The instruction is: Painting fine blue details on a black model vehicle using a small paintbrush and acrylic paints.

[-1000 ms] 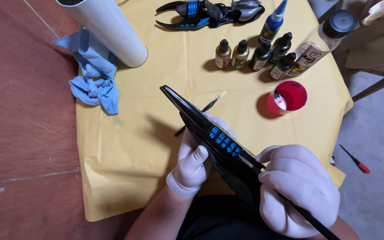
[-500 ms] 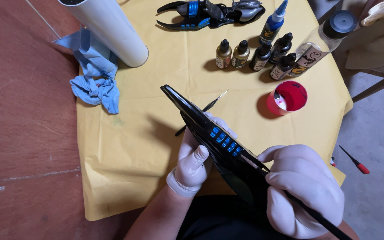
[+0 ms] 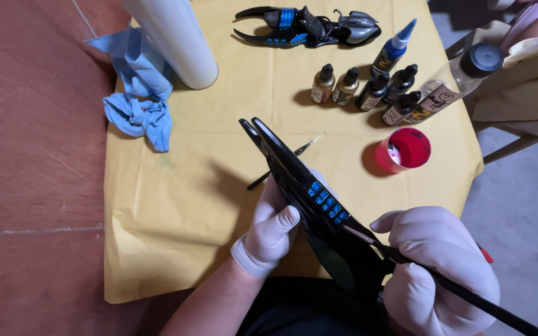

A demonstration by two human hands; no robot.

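Black blade-shaped model part (image 3: 319, 218), long and pointed, is held up over the yellow paper sheet (image 3: 175, 205), tip aimed away from the body, a row of small blue squares on its upper face just beyond the thumb of the left hand (image 3: 275, 227). The part is gripped from below by that gloved hand, thumb pressed to its near edge; the other fingers are hidden behind the part, so their spread cannot be told. Lower end of the part is lost against dark clothing.

A thin paintbrush (image 3: 443, 283) is pinched in the closed fingers of the gloved right hand (image 3: 434, 274); its pale tip is laid on the part just past the blue squares. Handle end is cut off at the bottom edge.

Compared with half a second ago, the brush tip is seen on the part's surface; hands and part are otherwise little shifted.

Beyond the left fingertips a second fine brush (image 3: 286, 163) lies on the sheet, partly hidden by the part. Further out: red cap (image 3: 404, 149), cluster of small paint bottles (image 3: 365, 90), a second black-and-blue clawed piece (image 3: 309, 28), white roll (image 3: 172, 40) cut off at top, crumpled blue cloth (image 3: 135, 106). A clear bottle with dark cap (image 3: 456, 84) lies at the sheet's edge.
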